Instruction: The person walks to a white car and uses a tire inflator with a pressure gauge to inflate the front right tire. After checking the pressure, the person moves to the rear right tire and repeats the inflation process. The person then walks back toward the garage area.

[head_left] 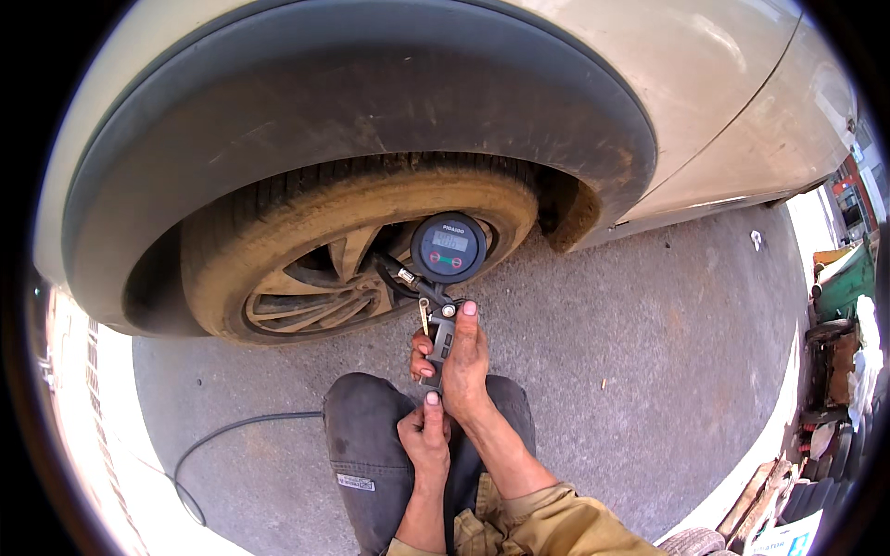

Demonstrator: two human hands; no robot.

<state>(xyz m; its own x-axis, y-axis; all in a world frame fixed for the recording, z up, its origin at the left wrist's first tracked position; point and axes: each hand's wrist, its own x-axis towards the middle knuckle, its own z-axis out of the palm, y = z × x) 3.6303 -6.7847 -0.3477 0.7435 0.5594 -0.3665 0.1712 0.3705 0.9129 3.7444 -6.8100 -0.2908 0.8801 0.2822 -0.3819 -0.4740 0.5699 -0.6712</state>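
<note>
A handheld tire inflator (442, 345) with a round digital gauge (450, 243) stands nearly upright in front of the wheel. My right hand (466, 366) is wrapped round its grey handle, thumb up along the right side and fingertips showing on the left. Just below, my left hand (426, 440) is closed at the handle's lower end, its thumb against it; what lies inside those fingers is hidden. A short black hose (394, 278) with a metal fitting curves from the inflator toward the wheel. Dusty brown tire (222, 269) and spoked rim (320, 306) fill the arch; the hose's far end is not visible.
Above the tire curves a dark wheel arch trim (371, 93) on a light-coloured car body (714, 83). A black air hose (213, 435) loops over the asphalt (630, 371) left of my knees. Assorted scrap and boxes (834, 371) line the right edge.
</note>
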